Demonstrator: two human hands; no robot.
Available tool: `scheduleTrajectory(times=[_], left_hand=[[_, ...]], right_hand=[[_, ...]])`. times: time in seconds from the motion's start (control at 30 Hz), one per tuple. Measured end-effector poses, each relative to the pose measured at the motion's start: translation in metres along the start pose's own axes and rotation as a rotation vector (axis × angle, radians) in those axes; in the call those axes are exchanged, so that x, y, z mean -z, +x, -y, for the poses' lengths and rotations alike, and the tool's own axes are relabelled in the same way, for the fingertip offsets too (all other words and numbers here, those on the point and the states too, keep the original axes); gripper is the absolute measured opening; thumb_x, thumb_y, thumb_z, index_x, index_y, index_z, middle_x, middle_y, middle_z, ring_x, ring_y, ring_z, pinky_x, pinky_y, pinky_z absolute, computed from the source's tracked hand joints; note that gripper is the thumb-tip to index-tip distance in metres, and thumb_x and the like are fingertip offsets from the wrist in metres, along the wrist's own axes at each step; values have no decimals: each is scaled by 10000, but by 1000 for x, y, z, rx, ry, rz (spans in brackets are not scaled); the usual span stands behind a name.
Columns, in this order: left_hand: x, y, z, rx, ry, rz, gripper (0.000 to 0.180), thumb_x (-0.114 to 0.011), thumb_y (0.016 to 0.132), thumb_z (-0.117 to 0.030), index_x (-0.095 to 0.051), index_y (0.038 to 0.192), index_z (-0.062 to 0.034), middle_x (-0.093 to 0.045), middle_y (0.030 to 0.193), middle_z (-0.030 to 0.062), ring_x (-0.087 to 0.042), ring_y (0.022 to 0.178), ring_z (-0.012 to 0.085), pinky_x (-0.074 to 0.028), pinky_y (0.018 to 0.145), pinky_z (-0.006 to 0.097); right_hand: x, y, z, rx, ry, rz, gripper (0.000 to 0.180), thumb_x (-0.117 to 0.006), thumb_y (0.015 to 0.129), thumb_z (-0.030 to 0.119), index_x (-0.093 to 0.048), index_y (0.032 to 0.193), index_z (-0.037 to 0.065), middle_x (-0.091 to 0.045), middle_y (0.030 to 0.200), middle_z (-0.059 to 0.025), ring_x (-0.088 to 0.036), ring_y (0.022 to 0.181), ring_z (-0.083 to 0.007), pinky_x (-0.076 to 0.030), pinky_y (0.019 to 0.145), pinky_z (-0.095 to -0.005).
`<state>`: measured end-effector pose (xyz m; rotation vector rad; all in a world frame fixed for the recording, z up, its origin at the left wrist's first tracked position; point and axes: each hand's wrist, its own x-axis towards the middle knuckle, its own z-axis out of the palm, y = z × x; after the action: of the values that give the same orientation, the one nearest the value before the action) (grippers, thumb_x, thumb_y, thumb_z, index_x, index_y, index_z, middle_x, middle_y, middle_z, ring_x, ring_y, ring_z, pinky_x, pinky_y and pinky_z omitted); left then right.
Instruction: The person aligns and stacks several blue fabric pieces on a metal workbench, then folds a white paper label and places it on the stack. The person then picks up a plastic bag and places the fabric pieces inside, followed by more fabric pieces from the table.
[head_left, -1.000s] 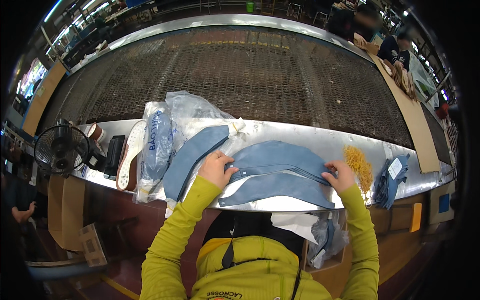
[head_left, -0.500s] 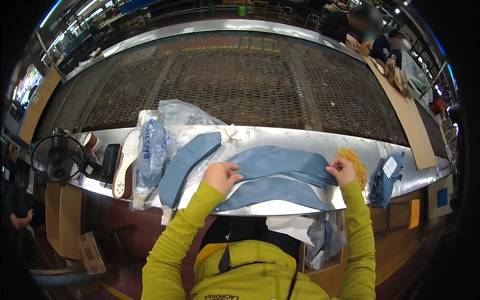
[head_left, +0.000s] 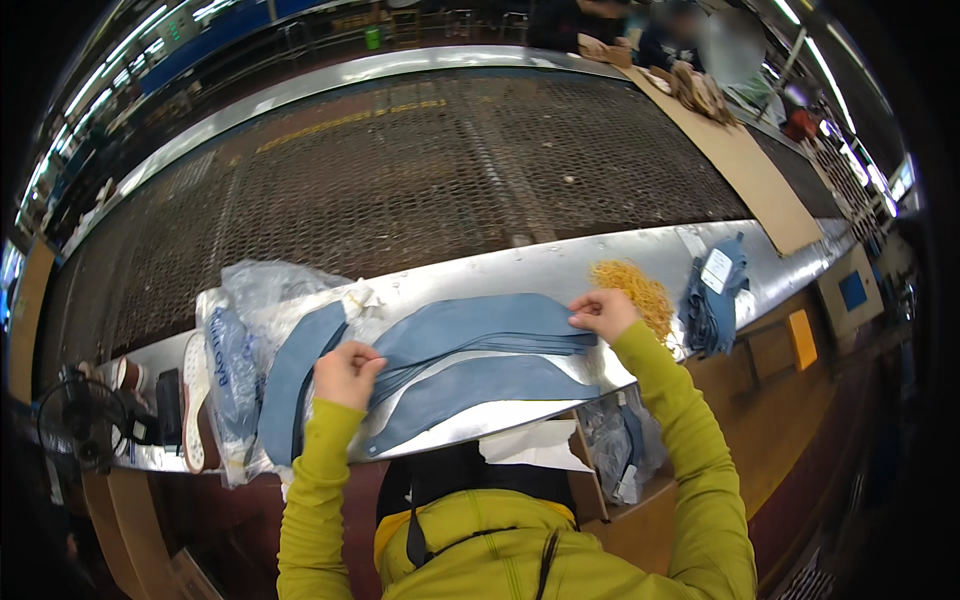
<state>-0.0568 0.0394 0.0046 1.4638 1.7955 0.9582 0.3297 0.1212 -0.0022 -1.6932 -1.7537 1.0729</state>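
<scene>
A stack of long curved blue fabric pieces (head_left: 480,330) lies on the steel ledge (head_left: 560,268) in front of me. My left hand (head_left: 345,373) pinches the stack's left end. At the right end, my right hand (head_left: 600,312) grips the top pieces with closed fingers. A single curved blue piece (head_left: 480,390) lies just below the stack, near the ledge's front edge. Another blue strip (head_left: 295,375) lies to the left of my left hand.
Clear plastic bags (head_left: 245,320) with blue material sit at the left. A heap of yellow rubber bands (head_left: 630,290) and a tagged bundle of blue pieces (head_left: 712,305) lie at the right. A wide metal mesh bed (head_left: 420,170) stretches beyond the ledge. A small fan (head_left: 75,430) stands far left.
Both hands stay on the ends of the blue stack. The view has shifted, and the right hand now lifts the top pieces' end slightly.
</scene>
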Motion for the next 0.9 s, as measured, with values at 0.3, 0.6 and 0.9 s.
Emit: scheduleTrajectory(times=[0.3,0.6,0.9], left_hand=[[15,-4,13,202,-232,116,136,-646,803,24,-672,926,73,-670,737,92,-632,602,112,-508,548,207],[20,-7,23,216,-319,145,175,-654,819,-18,-663,965,80,-669,766,100,-628,605,113,-508,564,206],[32,-25,1,146,-445,75,174,-661,815,-20,-666,956,82,-665,751,96,-618,603,113,-506,570,212]], right_hand=[[5,-11,-3,-48,-74,15,140,-710,767,88,-705,877,1,-685,759,-94,-634,691,-150,-509,677,-273],[-1,-27,-6,-59,-97,0,110,-736,720,25,-676,811,7,-668,721,-73,-622,661,-136,-497,624,-265],[20,-38,8,-13,1,85,94,-720,726,7,-672,807,5,-659,719,-46,-610,651,-102,-491,613,-238]])
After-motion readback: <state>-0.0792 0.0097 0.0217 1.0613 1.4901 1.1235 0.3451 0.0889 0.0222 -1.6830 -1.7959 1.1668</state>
